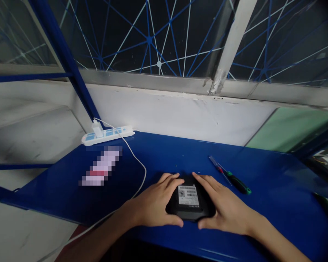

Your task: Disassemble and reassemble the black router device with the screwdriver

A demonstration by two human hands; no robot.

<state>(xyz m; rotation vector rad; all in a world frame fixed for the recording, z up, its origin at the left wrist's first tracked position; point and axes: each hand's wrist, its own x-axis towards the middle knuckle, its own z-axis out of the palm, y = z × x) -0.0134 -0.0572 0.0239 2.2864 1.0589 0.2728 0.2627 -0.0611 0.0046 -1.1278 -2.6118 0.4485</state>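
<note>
A black boxy device point(203, 203) with a white printed label and a QR code lies on the blue table near its front edge. My left hand point(158, 200) wraps round its left side, fingers at the far edge and thumb at the near edge. On the opposite side my right hand point(221, 203) grips it the same way. Both hands are closed on the device, which hides parts of its sides. Right of my right hand lies a green-and-black-handled screwdriver point(237, 182), close to a slim tool with a red part and clear end point(215, 163).
A white power strip point(112, 135) with a plugged-in charger point(97, 128) stands at the back left. Its white cable point(136, 158) runs forward past my left arm. A pixelated pinkish item point(102, 165) lies left on the blue table point(164, 145). A green panel point(295, 127) leans against the wall.
</note>
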